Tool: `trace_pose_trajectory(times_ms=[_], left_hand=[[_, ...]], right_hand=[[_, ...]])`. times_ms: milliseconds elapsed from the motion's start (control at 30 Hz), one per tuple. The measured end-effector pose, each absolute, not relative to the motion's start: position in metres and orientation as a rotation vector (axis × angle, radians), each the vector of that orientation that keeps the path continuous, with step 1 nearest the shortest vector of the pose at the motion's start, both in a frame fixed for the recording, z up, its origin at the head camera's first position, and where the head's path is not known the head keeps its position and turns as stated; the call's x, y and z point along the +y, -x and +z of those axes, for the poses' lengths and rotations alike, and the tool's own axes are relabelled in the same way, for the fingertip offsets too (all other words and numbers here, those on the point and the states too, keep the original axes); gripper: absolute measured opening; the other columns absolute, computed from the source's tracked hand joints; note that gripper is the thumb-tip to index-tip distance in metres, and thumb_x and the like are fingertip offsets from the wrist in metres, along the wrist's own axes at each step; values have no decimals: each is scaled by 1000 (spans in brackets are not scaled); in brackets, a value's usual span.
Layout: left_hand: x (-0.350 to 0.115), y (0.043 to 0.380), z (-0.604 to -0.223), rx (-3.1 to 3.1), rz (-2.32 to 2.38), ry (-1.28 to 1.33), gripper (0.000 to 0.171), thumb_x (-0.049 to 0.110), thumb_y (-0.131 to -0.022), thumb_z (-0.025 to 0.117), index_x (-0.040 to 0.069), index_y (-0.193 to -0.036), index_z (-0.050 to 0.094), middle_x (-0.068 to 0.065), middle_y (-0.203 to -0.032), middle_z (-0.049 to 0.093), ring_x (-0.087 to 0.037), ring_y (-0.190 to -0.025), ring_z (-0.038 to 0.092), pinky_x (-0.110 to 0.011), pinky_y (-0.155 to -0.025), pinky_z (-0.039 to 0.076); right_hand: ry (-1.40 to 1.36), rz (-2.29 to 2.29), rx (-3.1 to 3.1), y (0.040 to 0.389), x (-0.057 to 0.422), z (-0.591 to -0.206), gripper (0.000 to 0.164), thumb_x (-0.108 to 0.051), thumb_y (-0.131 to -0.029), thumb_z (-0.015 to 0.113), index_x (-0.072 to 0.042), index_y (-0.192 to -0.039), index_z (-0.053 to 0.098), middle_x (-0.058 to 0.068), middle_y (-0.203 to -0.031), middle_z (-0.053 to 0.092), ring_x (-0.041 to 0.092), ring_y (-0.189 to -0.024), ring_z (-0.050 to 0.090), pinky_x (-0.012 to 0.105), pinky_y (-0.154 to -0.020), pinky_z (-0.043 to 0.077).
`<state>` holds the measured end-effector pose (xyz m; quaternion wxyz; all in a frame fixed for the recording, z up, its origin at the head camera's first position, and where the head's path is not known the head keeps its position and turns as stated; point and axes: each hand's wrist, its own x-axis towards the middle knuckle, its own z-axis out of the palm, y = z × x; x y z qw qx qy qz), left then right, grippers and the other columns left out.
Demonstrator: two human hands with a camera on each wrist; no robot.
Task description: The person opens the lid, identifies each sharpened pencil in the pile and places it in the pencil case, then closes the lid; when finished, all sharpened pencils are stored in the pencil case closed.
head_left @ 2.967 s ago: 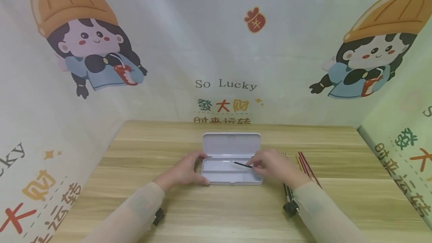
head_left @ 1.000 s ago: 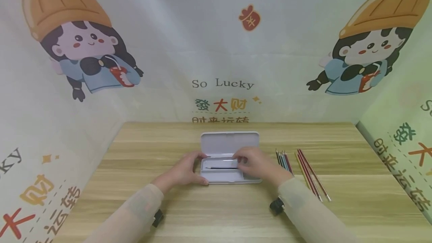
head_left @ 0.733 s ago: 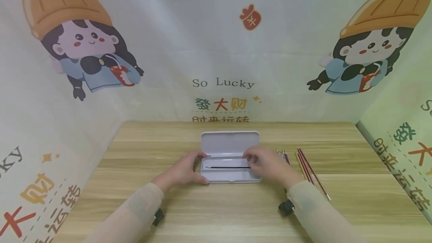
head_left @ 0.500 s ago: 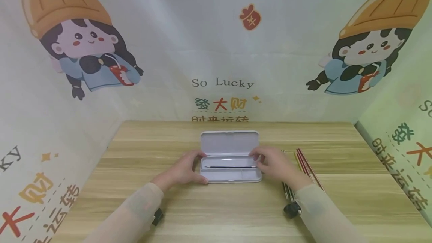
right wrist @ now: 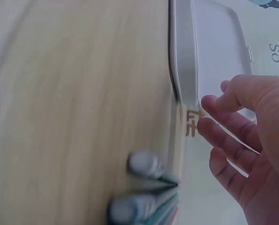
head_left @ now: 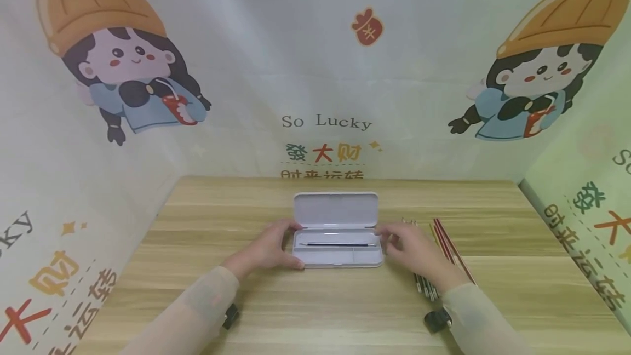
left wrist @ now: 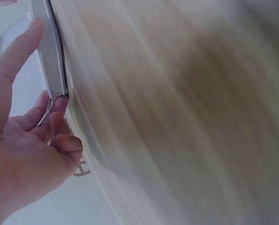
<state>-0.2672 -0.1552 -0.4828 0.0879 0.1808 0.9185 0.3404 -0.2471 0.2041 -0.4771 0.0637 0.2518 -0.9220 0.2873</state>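
Evidently, the white case (head_left: pixel 322 257) at lower centre of the frame is held by the left grip (head_left: pixel 267 248); nothing is held by the relaxed right grip (head_left: pixel 411 249); the pencil (head_left: pixel 337 244) inside could be dislodged by tilting.

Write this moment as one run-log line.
left hand: grips pencil case; right hand: holding nothing, near case's right end; lid: open; dark pencil: in rear compartment; loose pencils: on table, right of case

Enclosed by pale cloth walls (head_left: pixel 246 59), printed with cartoon figures (head_left: pixel 125 56) and "So Lucky" lettering (head_left: pixel 327 121). Furnished with a wood-grain table (head_left: pixel 305 311). Tinted faintly green at right.
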Motion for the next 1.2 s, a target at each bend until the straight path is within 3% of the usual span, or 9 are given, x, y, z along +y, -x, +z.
trace_pose_trajectory(times_ms=[500, 633, 900, 1200], left_hand=[[-154, 268, -485, 2738, 1018, -520, 89, 28, -63, 99, 4, -138, 57, -19, -141, 59, -40, -137, 50, -56, -121, 37], [-154, 269, -485, 2729, 1025, -521, 88, 28, -64, 99, 4, -138, 57, -19, -141, 59, -40, -137, 50, -56, -122, 36], [-152, 270, -485, 2738, 1015, -537, 89, 28, -64, 99, 4, -138, 56, -20, -142, 58, -40, -137, 50, -56, -121, 37], [-153, 270, -483, 2728, 1021, -534, 89, 27, -65, 99, 4, -138, 56, -20, -143, 57, -41, -139, 49, -57, -122, 36]], right_hand=[[-607, 762, -2788, 235, 233, -475, 27, -4, -88, 73, -12, -113, 75, -5, -97, 75, 9, -81, 64, 32, -74, 56], [-611, 765, -2775, 233, 236, -477, 26, -3, -86, 74, -11, -111, 76, -3, -97, 75, 13, -87, 68, 37, -79, 59], [-534, 792, -2819, 231, 247, -478, 26, -2, -87, 74, -10, -112, 75, -1, -98, 75, 4, -73, 54, 23, -64, 50], [-420, 781, -2925, 230, 262, -473, 27, -5, -88, 72, -10, -116, 73, 5, -104, 74, 16, -85, 65, 38, -74, 59]])
